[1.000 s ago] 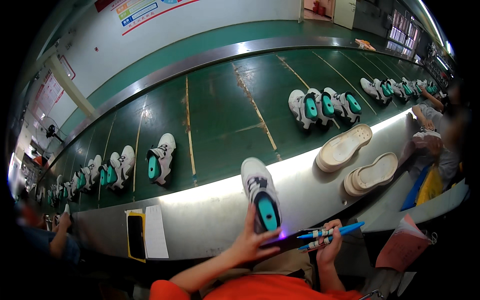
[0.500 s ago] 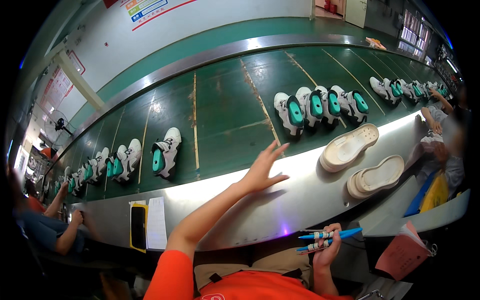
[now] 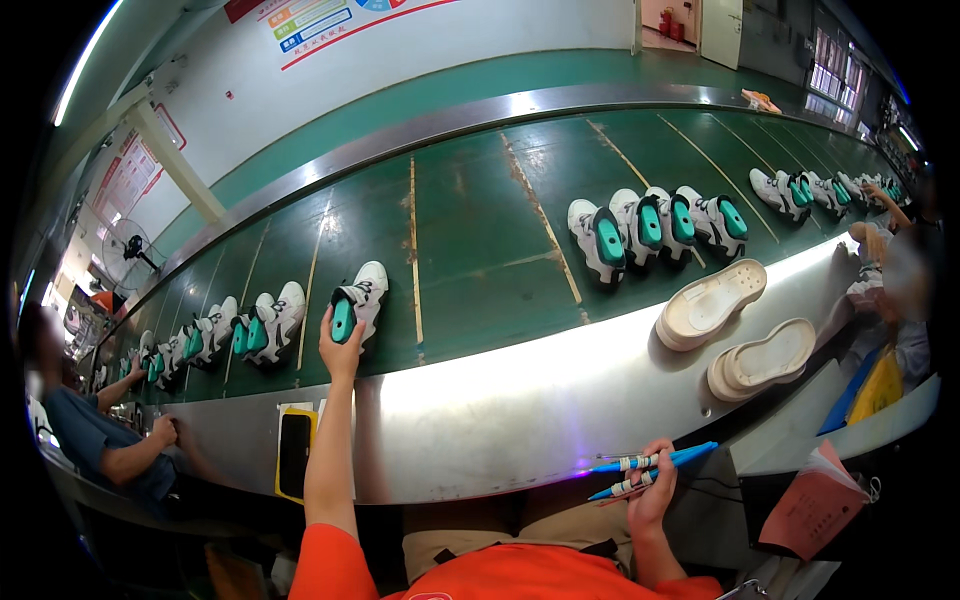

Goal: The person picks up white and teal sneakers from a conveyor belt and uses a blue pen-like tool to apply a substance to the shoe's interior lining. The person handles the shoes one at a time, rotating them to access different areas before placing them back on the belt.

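Note:
My left hand [image 3: 342,352] is stretched forward with its fingers round the heel of a white and black sneaker [image 3: 366,292]. A teal shoe last [image 3: 343,321] fills that sneaker's opening, and the shoe sits on the green conveyor belt [image 3: 480,290], toe away from me. Close to my body, my right hand [image 3: 652,488] is closed round two slim blue pen-like tools [image 3: 690,454] with white wrapping and thin pointed tips. Their tips point left, over the bench's near edge.
Two cream shoe soles [image 3: 712,303] lie on the metal bench [image 3: 470,420]. More sneakers with teal lasts [image 3: 610,240] stand along the belt. A black phone [image 3: 293,455] lies on a yellow pad. Lower right hangs a pink booklet [image 3: 815,500]. Co-workers [image 3: 125,440] sit on both sides.
My left hand has swung left and forward from above the bench to the lone sneaker, and now grasps its heel. My right hand keeps the blue tools in nearly the same place.

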`<state>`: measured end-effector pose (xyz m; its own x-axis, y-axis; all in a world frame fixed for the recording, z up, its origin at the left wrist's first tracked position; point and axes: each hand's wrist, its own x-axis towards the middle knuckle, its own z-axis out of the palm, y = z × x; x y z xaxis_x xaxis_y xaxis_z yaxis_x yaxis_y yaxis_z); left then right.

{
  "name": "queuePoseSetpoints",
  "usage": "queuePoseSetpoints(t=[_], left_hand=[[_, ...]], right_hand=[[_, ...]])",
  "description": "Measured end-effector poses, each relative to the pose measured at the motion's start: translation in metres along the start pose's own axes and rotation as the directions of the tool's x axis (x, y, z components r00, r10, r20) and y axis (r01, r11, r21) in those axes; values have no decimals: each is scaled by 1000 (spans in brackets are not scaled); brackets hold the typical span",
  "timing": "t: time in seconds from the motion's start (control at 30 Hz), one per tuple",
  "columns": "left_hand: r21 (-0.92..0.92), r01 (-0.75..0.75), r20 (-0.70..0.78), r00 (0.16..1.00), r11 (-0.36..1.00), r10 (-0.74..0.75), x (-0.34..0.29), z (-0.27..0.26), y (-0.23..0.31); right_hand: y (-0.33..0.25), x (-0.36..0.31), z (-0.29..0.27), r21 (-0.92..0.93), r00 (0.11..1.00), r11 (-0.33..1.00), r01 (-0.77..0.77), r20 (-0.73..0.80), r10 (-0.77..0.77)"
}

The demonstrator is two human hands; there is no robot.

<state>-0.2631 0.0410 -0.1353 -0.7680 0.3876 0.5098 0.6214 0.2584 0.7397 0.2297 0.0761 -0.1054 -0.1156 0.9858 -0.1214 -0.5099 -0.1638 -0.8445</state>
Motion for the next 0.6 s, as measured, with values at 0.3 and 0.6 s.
queuePoseSetpoints(t=[0.3, 0.6], left_hand=[[165, 113, 505, 844, 980, -183, -32, -57, 125], [242, -106, 489, 872, 965, -27, -184, -62, 199]], right_hand=[[1, -16, 5, -6, 999, 1000, -30, 45, 30], [8, -13, 19, -23, 997, 997, -69, 34, 70]])
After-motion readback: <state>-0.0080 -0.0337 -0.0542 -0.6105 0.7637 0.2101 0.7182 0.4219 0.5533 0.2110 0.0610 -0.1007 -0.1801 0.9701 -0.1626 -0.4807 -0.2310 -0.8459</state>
